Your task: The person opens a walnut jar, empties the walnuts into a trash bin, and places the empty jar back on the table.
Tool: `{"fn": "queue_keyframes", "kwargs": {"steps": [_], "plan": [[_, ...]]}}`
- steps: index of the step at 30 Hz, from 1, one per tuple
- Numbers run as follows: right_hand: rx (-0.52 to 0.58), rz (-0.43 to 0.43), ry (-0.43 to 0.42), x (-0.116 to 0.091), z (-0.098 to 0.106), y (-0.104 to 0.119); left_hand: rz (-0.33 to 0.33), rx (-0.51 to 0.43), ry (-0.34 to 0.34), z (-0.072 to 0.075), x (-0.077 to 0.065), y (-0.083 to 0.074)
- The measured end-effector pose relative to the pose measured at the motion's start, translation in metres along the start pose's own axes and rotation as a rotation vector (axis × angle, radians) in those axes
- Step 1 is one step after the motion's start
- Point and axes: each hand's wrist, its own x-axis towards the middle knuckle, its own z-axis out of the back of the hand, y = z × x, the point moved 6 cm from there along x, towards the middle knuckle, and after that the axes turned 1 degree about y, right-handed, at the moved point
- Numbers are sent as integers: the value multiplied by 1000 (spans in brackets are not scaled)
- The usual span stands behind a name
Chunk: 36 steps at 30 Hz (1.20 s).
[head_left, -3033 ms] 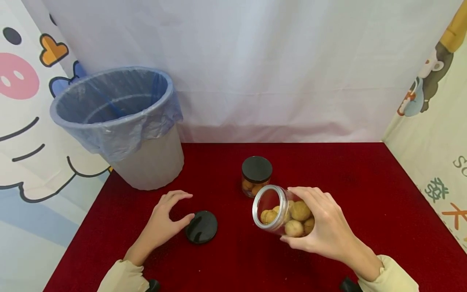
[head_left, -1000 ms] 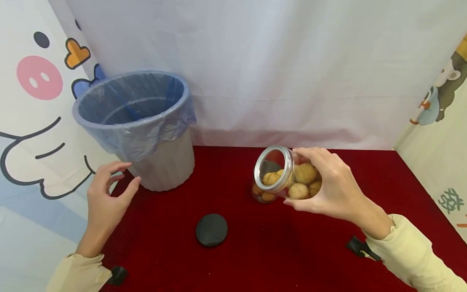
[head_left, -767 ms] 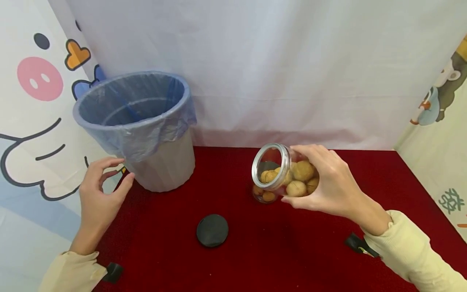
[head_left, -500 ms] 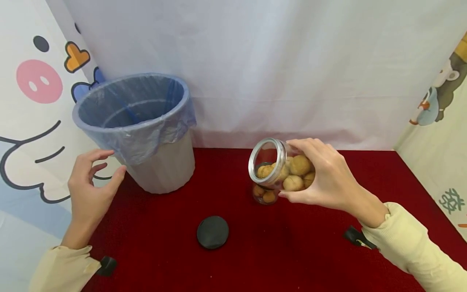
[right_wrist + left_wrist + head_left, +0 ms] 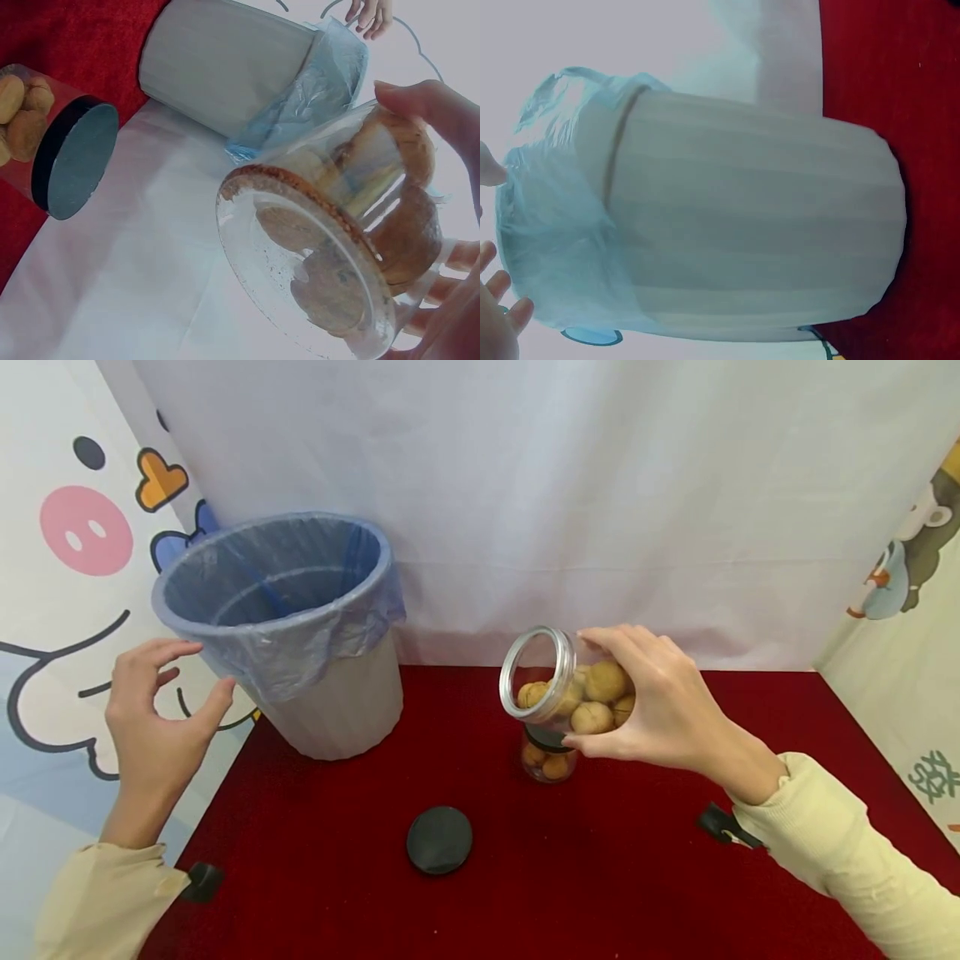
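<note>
In the head view my right hand (image 5: 660,706) grips a clear lidless jar (image 5: 567,689) around its body, off the table. The jar leans sideways with its silver-rimmed mouth toward the left, and several walnuts (image 5: 592,717) lie inside it. My left hand (image 5: 153,718) hovers with thumb and fingers parted and nothing between them, left of the lined bin (image 5: 337,693). A second jar (image 5: 550,762) with a black lid, holding round brown nuts, stands partly behind the held jar. The loose black lid (image 5: 439,840) lies flat on the red table.
The tall pale bin, lined with a thin blue bag (image 5: 300,647), stands at the table's back left. A white cloth (image 5: 600,510) hangs along the back edge, and a printed cloth (image 5: 45,693) hangs on the left.
My right hand has lifted the jar upward and slightly left over the last second. The left hand has drawn away from the lid, moving left and up beside the bin.
</note>
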Motion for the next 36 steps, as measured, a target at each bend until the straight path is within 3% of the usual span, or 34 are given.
{"fn": "queue_keyframes", "kwargs": {"steps": [5, 10, 19, 26, 33, 36], "plan": [[-4, -3, -5, 4, 0, 2, -16, 41, 20, -2, 5, 17], [-12, -3, -8, 9, 0, 4, -45, 81, 28, -2, 8, 23], [-35, 15, -9, 20, 2, 4, -166, 54, 57, -5, 24, 17], [-39, 1, 22, 33, 2, 0, -158, 51, 96, -10, 31, 21], [-45, -9, 48, 49, -3, -3, -138, 29, 101, -10, 33, -4], [-46, -14, 53, 57, -6, -3, -152, 22, 83, -8, 32, -1]]}}
